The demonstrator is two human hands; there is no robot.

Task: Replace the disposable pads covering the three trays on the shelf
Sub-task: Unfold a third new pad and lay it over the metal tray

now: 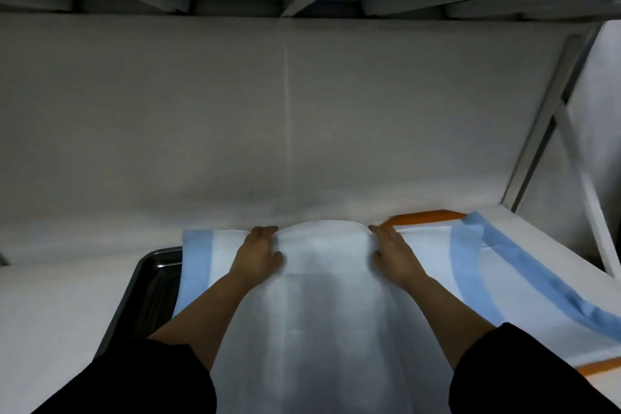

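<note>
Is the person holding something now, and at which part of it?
Both the left hand and right hand grip the white disposable pad at its far edge, fingers curled over that edge.

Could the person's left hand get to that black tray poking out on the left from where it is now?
Probably yes. The black tray lies bare just left of the left hand, with nothing between them, though that hand is busy on the pad.
</note>
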